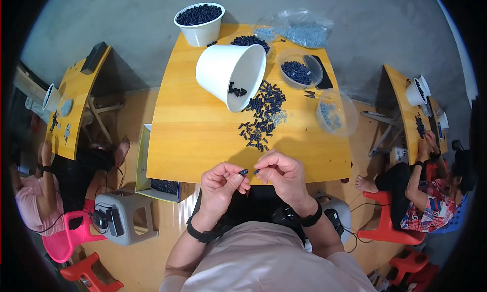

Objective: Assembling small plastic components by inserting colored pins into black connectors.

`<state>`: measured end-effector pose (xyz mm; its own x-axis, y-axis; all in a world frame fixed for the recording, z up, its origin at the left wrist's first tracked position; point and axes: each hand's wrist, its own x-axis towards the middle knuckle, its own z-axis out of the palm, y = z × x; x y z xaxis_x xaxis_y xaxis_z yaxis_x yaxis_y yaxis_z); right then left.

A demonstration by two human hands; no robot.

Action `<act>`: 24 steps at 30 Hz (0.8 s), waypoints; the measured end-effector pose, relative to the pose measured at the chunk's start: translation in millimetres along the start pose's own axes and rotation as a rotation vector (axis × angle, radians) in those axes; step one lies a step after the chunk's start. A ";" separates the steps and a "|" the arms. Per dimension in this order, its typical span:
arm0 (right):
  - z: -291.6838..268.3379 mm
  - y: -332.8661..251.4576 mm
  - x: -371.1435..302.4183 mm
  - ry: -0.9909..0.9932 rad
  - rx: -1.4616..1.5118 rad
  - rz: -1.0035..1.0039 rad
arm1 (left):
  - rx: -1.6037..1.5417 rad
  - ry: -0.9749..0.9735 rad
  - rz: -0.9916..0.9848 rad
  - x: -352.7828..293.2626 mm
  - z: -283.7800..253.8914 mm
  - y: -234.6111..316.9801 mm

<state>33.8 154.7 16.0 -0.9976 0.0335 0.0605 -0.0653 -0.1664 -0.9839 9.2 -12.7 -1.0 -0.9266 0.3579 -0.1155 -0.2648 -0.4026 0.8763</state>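
at the left of the tabletop (187,129), a white tub (218,71) lies tipped, its mouth toward a spilled pile of dark pieces (265,109). near the near edge, the left hand (221,186) has its grip pinched on a small dark part (243,172), between thumb and fingertips. just right of it, apart, a smaller dark bit (256,172) sits in the right hand (280,173), its grip likewise closed at the fingertips. both look light and stiff, probably smooth enough to slip; pinching the sides, ends left bare, should suit. farther right stands a clear tub (349,114) with pale blue bits inside.
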 end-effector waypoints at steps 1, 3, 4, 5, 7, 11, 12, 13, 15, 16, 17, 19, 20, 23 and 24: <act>1.6 -1.1 -1.3 -0.005 0.000 -0.021 | 0.008 -0.015 0.010 -1.3 1.6 1.5; 2.9 -3.0 -3.1 -0.010 0.000 -0.039 | 0.033 -0.020 0.014 -3.8 3.6 3.5; 3.2 -3.7 -3.6 0.005 -0.017 -0.075 | 0.060 -0.027 0.020 -4.7 4.4 4.2; 3.3 -4.3 -4.0 0.020 -0.034 -0.110 | 0.059 -0.025 0.018 -5.1 5.5 4.8; 4.6 -5.1 -4.5 0.024 -0.057 -0.134 | 0.103 -0.035 0.026 -6.3 7.2 5.8; 5.1 -5.4 -4.7 0.026 -0.190 -0.248 | 0.124 -0.052 0.024 -6.4 9.7 9.2; 5.0 -5.8 -4.0 0.025 -0.189 -0.247 | 0.141 -0.047 0.015 -6.5 10.6 9.8; 4.8 -7.1 -3.7 0.027 -0.246 -0.281 | 0.158 -0.042 0.006 -6.4 11.2 10.6; 4.6 -9.5 -3.5 0.028 -0.304 -0.313 | 0.160 -0.047 -0.001 -6.7 11.9 11.9; 4.7 -10.7 -3.8 0.031 -0.345 -0.346 | 0.161 -0.054 -0.008 -7.2 12.7 12.0; 4.7 -12.1 -4.3 0.034 -0.386 -0.380 | 0.159 -0.053 -0.010 -7.5 13.2 12.9; 5.1 -16.8 -5.9 0.031 -0.419 -0.394 | 0.149 -0.060 -0.013 -8.4 13.6 15.0; 4.8 -18.0 -6.7 0.027 -0.451 -0.412 | 0.147 -0.060 -0.015 -8.9 13.6 14.2; 1.3 -17.5 -4.7 0.003 -0.504 -0.419 | 0.209 -0.076 -0.018 -6.7 13.8 16.2; -0.4 -17.0 -4.8 0.002 -0.506 -0.416 | 0.230 -0.081 -0.024 -6.8 13.4 16.8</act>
<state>39.8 157.7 32.4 -0.8914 -0.0026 0.4532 -0.4262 0.3452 -0.8362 14.6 -10.6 20.8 -0.8939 0.4352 -0.1080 -0.2103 -0.1943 0.9581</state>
